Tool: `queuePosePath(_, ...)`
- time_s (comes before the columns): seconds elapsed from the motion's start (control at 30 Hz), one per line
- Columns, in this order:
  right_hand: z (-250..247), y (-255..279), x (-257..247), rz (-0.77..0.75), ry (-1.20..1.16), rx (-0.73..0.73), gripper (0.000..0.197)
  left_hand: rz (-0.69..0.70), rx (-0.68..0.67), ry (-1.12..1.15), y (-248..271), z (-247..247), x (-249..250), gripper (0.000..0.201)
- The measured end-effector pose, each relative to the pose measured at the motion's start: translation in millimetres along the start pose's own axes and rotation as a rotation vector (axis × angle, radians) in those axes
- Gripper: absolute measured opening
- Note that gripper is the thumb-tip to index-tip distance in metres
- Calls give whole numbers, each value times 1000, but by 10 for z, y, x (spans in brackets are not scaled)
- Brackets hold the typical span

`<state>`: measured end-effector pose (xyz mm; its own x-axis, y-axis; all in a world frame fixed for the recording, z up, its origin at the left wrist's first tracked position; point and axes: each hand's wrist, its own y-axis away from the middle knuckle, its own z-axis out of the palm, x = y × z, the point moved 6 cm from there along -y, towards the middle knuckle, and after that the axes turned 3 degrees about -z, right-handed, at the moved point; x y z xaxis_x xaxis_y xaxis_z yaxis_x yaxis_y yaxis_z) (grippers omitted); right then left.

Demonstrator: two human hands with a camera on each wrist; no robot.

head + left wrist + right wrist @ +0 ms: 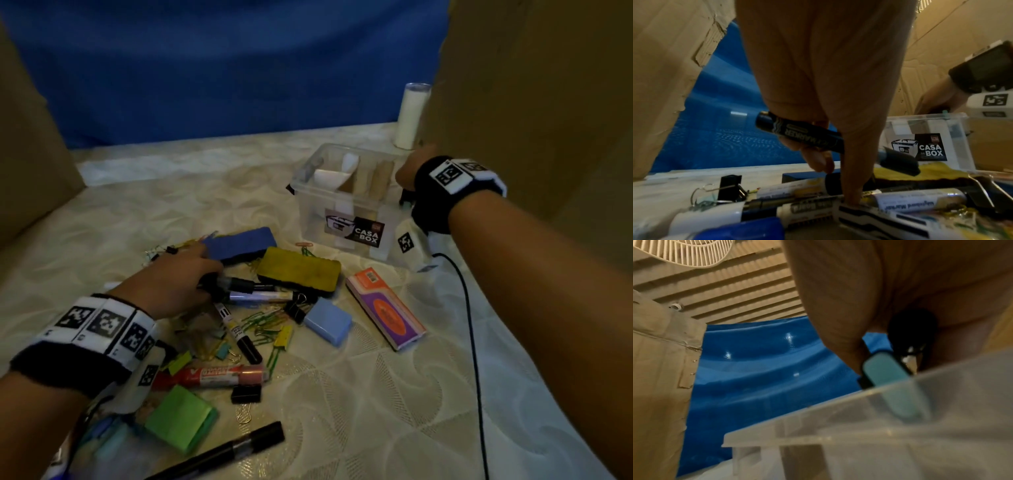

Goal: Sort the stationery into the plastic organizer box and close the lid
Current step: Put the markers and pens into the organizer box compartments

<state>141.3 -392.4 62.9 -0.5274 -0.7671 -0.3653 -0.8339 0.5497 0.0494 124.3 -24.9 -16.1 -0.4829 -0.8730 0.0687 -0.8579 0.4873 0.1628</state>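
Note:
The clear plastic organizer box (310,205) stands open at the back right, with cardboard dividers inside. My right hand (406,178) hovers over its right rim (838,410) and pinches a small teal clip (885,368) with black parts, which hangs just above the rim. My left hand (202,274) reaches into the stationery pile in front of the box and grips a black marker (807,134). One of its fingers (851,194) touches the white markers (916,201) lying below. More markers, binder clips and paper clips lie scattered around that hand.
A blue eraser (239,243) and a yellow eraser (298,270) lie before the box. An orange-purple carton (385,308), a light blue case (327,323), a red marker (212,375), green notes (181,421) and a long black marker (233,452) lie nearer. Cardboard walls stand on both sides. A black cable (474,342) runs along the right.

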Motion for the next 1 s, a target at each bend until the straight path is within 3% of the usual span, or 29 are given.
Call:
queuePosePath(0.07,48,62,-108,-118,70,-87,52,16,41,28,42,-52,27,22)
queuePosePath(0.2,89,151,-91,-94,504,-118,65,81,252,177,193,-294,83,28)
queuePosePath(0.3,116,191,-150,-135,576,-131,74,139,381,236,350,-475,157,28)
queuePosePath(0.4,163,171,-209,-202,186,-168,46,126,470,255,489,-585,184,30)
queuePosePath(0.47,157,219,-234,-194,60,-153,40,96,520,302,579,-621,154,29)
queuePosePath(0.57,44,305,-195,-211,-182,35,31,63,569,486,663,-662,115,23)
queuePosePath(0.63,11,533,-230,-333,-350,147,29,52,592,631,661,-703,152,19)
queuePosePath(0.7,94,794,-345,-502,-440,125,26,32,604,747,615,-743,243,13)
queuePosePath(0.87,456,1455,-796,-940,-373,-271,49,78,537,862,426,-778,669,17)
queuePosePath(0.93,524,1565,-917,-1048,-311,-249,43,121,507,894,359,-770,879,15)
queuePosePath(1.0,434,1527,-934,-1068,-237,-106,27,156,513,904,319,-763,1037,16)
